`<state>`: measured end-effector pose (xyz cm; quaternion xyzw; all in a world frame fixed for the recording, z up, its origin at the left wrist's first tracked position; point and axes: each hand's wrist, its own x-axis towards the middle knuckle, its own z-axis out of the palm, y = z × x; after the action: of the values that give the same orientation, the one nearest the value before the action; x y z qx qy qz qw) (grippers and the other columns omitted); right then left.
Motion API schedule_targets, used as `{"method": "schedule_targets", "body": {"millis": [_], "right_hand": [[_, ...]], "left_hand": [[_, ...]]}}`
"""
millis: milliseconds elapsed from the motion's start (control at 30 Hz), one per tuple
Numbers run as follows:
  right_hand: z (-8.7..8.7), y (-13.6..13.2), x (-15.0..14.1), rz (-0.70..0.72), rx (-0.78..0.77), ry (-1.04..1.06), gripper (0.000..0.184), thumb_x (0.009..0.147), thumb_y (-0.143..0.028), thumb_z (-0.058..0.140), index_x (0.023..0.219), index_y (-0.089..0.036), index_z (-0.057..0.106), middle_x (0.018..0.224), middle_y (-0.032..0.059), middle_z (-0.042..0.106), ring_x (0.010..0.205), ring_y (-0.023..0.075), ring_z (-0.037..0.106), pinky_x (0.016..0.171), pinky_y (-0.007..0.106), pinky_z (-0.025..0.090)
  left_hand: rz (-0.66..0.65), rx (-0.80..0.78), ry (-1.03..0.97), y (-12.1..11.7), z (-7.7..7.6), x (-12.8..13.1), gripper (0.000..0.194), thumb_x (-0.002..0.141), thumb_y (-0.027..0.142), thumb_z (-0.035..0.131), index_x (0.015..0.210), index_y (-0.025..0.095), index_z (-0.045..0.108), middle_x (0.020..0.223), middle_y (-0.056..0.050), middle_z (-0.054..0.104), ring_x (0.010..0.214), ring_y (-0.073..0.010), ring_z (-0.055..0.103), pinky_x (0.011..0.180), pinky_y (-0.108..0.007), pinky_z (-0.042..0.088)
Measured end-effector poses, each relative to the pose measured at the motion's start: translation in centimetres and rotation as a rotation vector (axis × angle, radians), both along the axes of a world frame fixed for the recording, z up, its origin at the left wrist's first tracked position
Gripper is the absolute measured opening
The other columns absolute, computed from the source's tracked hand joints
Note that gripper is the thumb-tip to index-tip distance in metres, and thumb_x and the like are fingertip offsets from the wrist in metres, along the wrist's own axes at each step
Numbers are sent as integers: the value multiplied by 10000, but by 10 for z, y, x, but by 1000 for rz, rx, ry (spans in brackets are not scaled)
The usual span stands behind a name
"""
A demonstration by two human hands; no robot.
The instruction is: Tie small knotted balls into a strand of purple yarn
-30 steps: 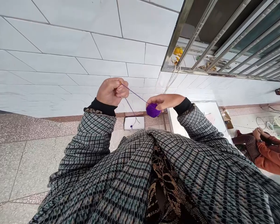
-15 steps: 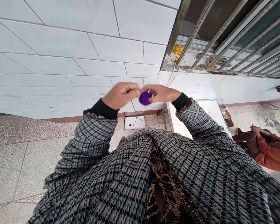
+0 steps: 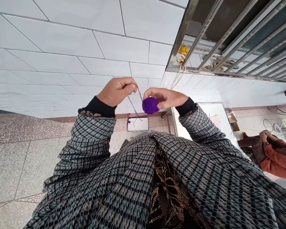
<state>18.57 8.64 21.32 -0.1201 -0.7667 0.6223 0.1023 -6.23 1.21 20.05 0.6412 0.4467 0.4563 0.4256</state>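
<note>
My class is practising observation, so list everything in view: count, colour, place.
yarn ball: 1, purple, centre
yarn strand: count unclear, purple, centre
box: 1, white, below ball
table: 1, white, at right
window bars: several, silver, upper right
yellow objects: several, yellow, near bars
carton: 1, brown, beyond table
wall tiles: many, white, ahead
floor: 1, speckled grey, below
seated person: 1, orange top, right
coat: 1, checked grey, worn
left hand: 1, bare, pinching yarn strand
right hand: 1, bare, around yarn ball
</note>
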Motion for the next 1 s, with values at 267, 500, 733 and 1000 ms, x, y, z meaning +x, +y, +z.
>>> {"method": "schedule_targets", "body": {"millis": [267,500,733,1000], "right_hand": [[36,27,5,-551,-290,660,798,740,-683,883,1220,-213,452,1171,53,558,955,117,534,869,235,551],[7,29,-1,-612,274,88,439,848,-335,752,1160,-213,468,1163,66,591,900,148,578,738,268,546],[17,-2,15,-51,139,10,630,879,-656,768,1266,-214,541,1180,76,658,1001,181,631,855,313,566],[21,15,2,-397,200,1,470,830,-342,791,1177,-203,506,1233,94,631,961,169,587,805,284,565]], "left_hand": [[-317,-69,209,-3,-24,33,278,890,331,597,656,188,552,606,28,478,601,-114,431,636,-261,368],[-399,11,245,-21,6,38,281,907,325,581,662,193,547,599,25,485,579,-114,419,612,-266,347],[-24,5,124,1,-3,6,233,888,332,619,710,183,628,621,12,511,582,-124,404,604,-270,330],[-323,15,113,-5,6,34,278,910,366,641,707,176,630,650,1,558,626,-119,477,636,-249,404]]}}
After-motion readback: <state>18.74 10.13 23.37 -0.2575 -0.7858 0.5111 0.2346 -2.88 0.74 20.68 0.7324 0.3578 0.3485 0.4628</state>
